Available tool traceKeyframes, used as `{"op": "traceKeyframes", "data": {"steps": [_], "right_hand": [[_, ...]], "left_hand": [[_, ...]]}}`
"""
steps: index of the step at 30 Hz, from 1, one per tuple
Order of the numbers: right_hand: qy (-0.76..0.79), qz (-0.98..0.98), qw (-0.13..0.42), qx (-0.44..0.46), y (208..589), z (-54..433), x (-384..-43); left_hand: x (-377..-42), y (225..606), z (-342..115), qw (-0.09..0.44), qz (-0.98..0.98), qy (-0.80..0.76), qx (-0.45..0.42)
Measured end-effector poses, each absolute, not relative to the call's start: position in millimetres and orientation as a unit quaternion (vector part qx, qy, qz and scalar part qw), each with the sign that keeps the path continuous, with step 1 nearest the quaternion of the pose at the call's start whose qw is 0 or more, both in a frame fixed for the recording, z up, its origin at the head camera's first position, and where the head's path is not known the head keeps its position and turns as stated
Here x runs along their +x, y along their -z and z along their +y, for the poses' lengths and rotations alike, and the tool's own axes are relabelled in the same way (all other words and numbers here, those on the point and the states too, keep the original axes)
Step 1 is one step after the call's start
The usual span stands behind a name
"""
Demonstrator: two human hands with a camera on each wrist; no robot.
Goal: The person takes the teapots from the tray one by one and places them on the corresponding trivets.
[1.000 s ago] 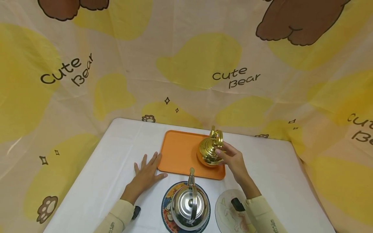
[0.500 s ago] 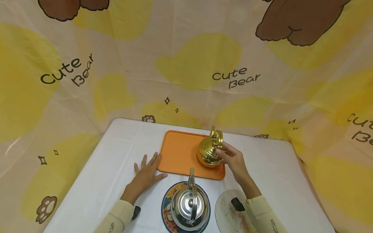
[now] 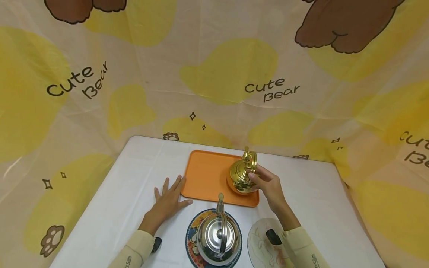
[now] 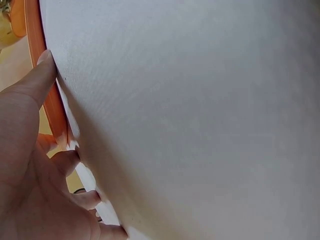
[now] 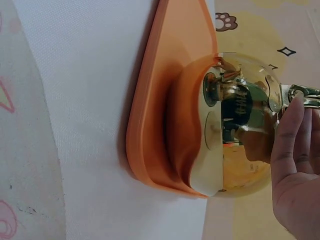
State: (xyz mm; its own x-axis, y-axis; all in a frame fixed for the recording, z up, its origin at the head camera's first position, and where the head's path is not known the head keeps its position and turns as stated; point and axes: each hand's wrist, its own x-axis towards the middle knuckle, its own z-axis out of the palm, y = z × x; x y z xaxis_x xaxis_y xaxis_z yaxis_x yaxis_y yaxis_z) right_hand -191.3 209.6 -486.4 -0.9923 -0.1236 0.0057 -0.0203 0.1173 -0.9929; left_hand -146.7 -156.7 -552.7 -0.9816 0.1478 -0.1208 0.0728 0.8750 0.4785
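Note:
A shiny gold kettle [image 3: 240,175] stands at the right end of the orange tray [image 3: 204,175]. My right hand [image 3: 269,186] grips it at the handle [image 3: 253,162], thumb near the lid; in the right wrist view the thumb and fingers [image 5: 290,135] close at the handle's bracket, and the mirrored body leans close over the tray. My left hand [image 3: 167,203] lies spread on the white table, its fingertips right at the tray's left edge. In the left wrist view its thumb [image 4: 42,75] overlaps the orange rim.
A silver kettle [image 3: 214,238] stands on a round patterned mat [image 3: 191,238] nearest the body, its spout toward the tray. A pale round mat [image 3: 259,238] with faint drawings lies under the right forearm. Behind the white table [image 3: 308,193] hangs a yellow bear-print cloth [image 3: 218,74].
The gold kettle has shifted very slightly toward the body and to the right with my right hand. My left hand, the tray and the silver kettle have stayed put.

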Motion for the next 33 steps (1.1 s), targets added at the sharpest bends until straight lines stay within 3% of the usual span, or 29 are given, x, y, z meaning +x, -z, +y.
{"op": "traceKeyframes", "data": {"steps": [33], "right_hand": [[0.669,0.738,0.026,-0.089,467.4,216.5,-171.5]], "left_hand": [[-147.5,553.6,-157.2,0.083,0.963,-0.249,0.055]]}}
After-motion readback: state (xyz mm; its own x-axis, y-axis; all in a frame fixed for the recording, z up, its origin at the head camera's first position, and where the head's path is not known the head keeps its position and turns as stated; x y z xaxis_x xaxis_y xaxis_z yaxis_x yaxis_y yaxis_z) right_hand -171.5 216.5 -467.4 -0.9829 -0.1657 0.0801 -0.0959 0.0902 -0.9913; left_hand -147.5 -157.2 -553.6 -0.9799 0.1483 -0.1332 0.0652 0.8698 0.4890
